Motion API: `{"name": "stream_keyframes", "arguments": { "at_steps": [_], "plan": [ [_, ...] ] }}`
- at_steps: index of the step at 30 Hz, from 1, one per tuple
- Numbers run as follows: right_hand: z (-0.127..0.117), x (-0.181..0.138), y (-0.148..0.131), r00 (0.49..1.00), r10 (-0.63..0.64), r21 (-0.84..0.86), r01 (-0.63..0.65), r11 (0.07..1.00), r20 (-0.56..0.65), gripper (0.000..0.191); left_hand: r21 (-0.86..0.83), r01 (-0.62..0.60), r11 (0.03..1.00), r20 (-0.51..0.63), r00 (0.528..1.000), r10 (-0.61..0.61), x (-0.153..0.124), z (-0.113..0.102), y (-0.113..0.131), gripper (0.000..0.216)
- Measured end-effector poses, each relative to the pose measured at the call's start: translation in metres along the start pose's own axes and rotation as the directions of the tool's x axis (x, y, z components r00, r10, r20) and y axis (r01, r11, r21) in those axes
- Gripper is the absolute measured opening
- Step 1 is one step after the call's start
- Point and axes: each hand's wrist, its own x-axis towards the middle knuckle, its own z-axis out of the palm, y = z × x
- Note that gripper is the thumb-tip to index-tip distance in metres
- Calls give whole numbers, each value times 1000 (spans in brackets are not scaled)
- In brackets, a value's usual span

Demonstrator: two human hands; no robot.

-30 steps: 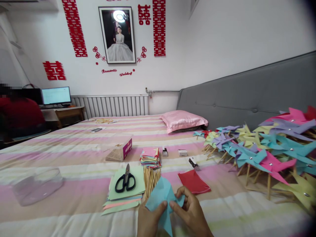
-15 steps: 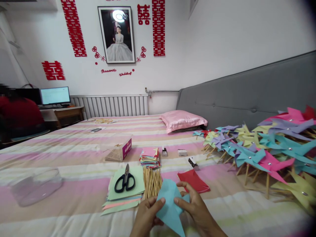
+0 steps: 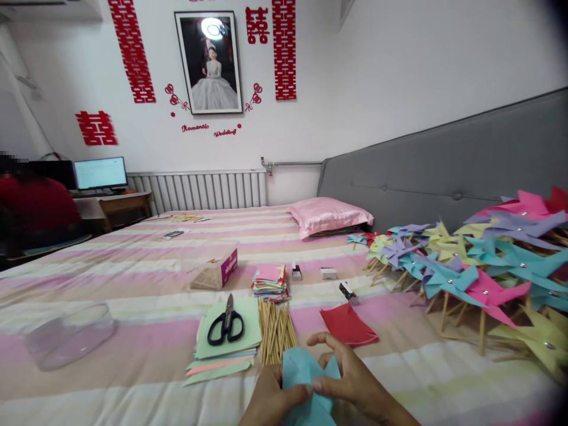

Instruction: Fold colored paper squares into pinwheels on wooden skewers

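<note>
A light blue paper pinwheel [image 3: 306, 378], partly folded, is held low at the front of the bed. My left hand [image 3: 277, 395] grips it from the left, thumb pressed on its middle. From the right, my right hand [image 3: 346, 376] pinches it with the thumb near the centre, its index finger raised and curved. Just beyond the hands lie a bundle of thin wooden sticks [image 3: 276, 331] and a red paper stack [image 3: 349, 324]. Black-handled scissors [image 3: 226, 325] rest on a pile of coloured paper sheets [image 3: 222, 370] to the left.
Many finished pinwheels [image 3: 450, 281] on sticks lie to the right by the grey headboard [image 3: 444, 160]. Small paper squares [image 3: 270, 281], small boxes [image 3: 328, 273], a carton [image 3: 216, 272] and a clear plastic container [image 3: 71, 337] are on the bed. A person in red [image 3: 38, 207] sits far left.
Both hands have lowered slightly with the blue paper. Its lower part has been drawn in toward the middle, and my left thumb has moved right, close to the right thumb.
</note>
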Motion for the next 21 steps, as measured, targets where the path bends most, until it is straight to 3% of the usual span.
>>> {"name": "stream_keyframes", "arguments": {
  "at_steps": [10, 16, 21],
  "plan": [
    [2, -5, -12, 998, -35, -6, 35, 999, 49, 64, -51, -18, 999, 10, 1000, 18, -7, 8, 9, 17],
    [5, -1, -7, 998, -68, 171, 65, 983, 12, 81, -41, -39, 998, -156, 987, 33, -1, 6, 4, 23],
    [2, 3, -2, 999, -37, 176, 39, 984, -12, 77, 21, -65, 998, -211, 975, 68, -4, 7, 8, 16]
  ]
}}
